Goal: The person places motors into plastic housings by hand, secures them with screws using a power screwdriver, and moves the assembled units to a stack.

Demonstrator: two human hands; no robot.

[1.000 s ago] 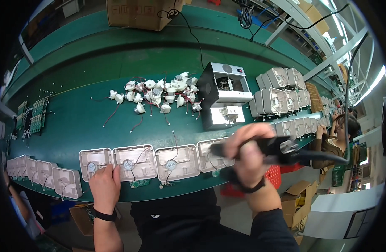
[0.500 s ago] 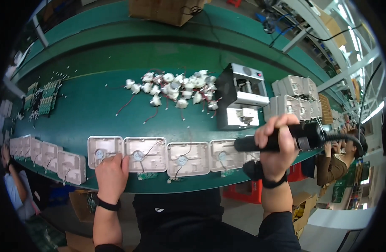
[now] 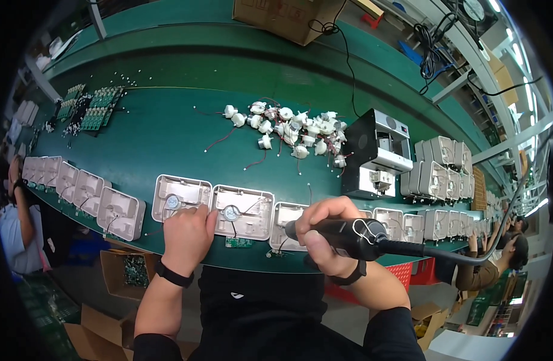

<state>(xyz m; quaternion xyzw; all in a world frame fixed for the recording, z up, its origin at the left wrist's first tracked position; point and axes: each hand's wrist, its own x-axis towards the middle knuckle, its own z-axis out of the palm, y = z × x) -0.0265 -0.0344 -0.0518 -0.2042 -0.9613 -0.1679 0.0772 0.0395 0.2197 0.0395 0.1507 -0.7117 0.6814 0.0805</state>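
Observation:
My right hand (image 3: 329, 243) grips a black corded electric screwdriver (image 3: 354, 236), its narrower end pointing left over the third white plastic housing (image 3: 280, 212) of the row. I cannot make out its bit. My left hand (image 3: 186, 236) lies over the near wall of the leftmost housing (image 3: 196, 191), fingers curled inside beside a small round speaker (image 3: 172, 201); the fingertips are hidden. Between my hands sits another open housing (image 3: 256, 225) with a round speaker (image 3: 230, 213) and thin wires. A green circuit board (image 3: 238, 242) lies at its near edge.
White round parts with red wires (image 3: 300, 151) lie heaped beyond the housings, left of a black and silver machine (image 3: 360, 156). Stacked housings (image 3: 436, 180) stand right. More housings (image 3: 121, 207) and circuit boards (image 3: 102, 108) are at left, near another person's arm (image 3: 24, 219).
The view has shifted, so the bench things appear further right. My right hand has carried the screwdriver left, from the fourth housing to the third. My left hand stays at the leftmost housing.

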